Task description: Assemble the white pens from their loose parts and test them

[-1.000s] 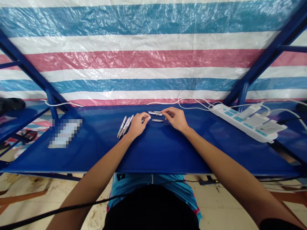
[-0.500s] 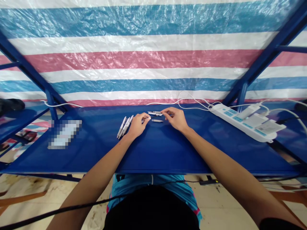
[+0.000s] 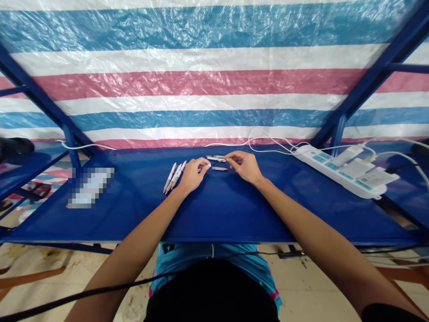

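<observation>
My left hand is closed in a pinch on a small white pen barrel, most of it hidden by the fingers. A thin dark pen refill runs from the barrel's end to my right hand, whose thumb and forefinger pinch its far end. Just behind the refill lie white and grey pen parts, partly overlapped by it. A short grey pen piece lies on the blue table in front. Several white-and-grey pens lie side by side left of my left hand.
The blue tabletop has a white power strip with plugged-in adapters at right. White cables trail along the back edge. A pixelated flat object lies at left. Blue metal posts and a striped sheet stand behind.
</observation>
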Demonstrator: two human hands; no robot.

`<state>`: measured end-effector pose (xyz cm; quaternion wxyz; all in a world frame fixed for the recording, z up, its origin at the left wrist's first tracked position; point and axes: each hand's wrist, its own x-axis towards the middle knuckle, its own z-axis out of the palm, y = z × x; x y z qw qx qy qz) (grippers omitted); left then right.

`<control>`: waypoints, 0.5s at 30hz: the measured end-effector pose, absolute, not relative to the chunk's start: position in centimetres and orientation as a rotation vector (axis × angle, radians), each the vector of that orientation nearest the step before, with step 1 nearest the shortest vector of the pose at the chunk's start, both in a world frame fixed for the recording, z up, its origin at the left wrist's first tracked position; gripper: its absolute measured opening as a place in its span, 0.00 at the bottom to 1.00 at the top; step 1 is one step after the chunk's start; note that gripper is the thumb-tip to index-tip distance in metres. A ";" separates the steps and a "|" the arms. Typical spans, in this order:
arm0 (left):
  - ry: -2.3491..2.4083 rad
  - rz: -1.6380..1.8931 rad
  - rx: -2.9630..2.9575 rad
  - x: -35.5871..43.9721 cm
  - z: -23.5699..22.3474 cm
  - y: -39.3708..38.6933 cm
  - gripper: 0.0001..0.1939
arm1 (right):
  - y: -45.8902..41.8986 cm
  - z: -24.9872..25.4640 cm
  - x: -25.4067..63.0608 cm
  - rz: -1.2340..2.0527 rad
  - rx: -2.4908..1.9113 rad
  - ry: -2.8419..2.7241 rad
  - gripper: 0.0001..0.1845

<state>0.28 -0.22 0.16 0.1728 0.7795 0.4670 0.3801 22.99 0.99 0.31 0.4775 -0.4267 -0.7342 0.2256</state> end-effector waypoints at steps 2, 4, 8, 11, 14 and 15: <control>1.315 1.077 2.214 0.3 0.1 -0.2 0.05 | 0.9 0.3 22.9 0.558 -1.041 -1.797 0.16; 1.309 1.070 2.210 0.3 0.1 -0.3 0.06 | 0.9 0.3 22.9 0.564 -1.038 -1.804 0.16; 1.278 1.047 2.207 0.4 0.2 -0.4 0.06 | 0.8 0.3 22.7 0.589 -1.019 -1.818 0.16; 1.251 1.033 2.212 0.5 0.3 -0.5 0.06 | 0.8 0.2 22.6 0.616 -1.014 -1.820 0.17; 1.239 1.019 2.214 0.4 0.3 -0.5 0.06 | 0.8 0.1 22.6 0.631 -1.005 -1.813 0.18; 1.237 1.017 2.216 0.4 0.3 -0.5 0.06 | 0.8 0.1 22.6 0.636 -1.004 -1.813 0.19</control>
